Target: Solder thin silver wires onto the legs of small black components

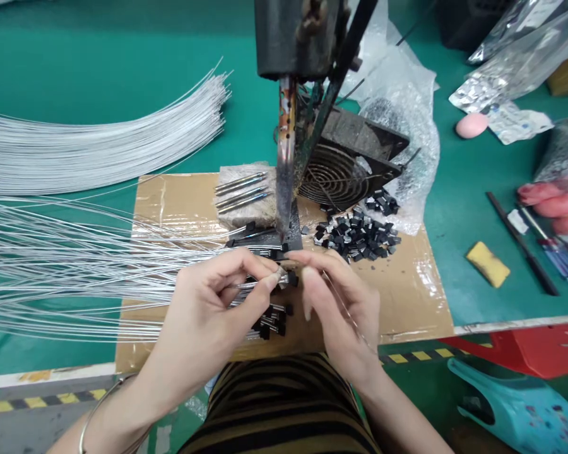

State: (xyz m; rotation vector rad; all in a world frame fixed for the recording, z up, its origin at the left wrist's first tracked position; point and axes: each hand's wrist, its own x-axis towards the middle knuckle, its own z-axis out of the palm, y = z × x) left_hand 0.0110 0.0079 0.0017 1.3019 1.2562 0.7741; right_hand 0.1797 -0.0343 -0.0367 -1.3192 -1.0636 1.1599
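Observation:
My left hand (218,302) is closed in a pinch on the end of a thin white wire (76,277), close to a small black component (291,277). My right hand (341,302) is closed too, its fingertips meeting the left ones just below the tip of a fixed soldering iron (285,183); a thin strand of solder wire (345,309) runs across it. Finished wires with black components on their ends (272,321) lie under my hands on the taped cardboard mat (416,296).
A pile of loose black components (357,236) lies right of the iron, by a small fan (331,180) and a plastic bag (407,126). Bundles of white wires (89,145) cover the left of the green table. A yellow sponge (487,263) and tools (520,243) lie right.

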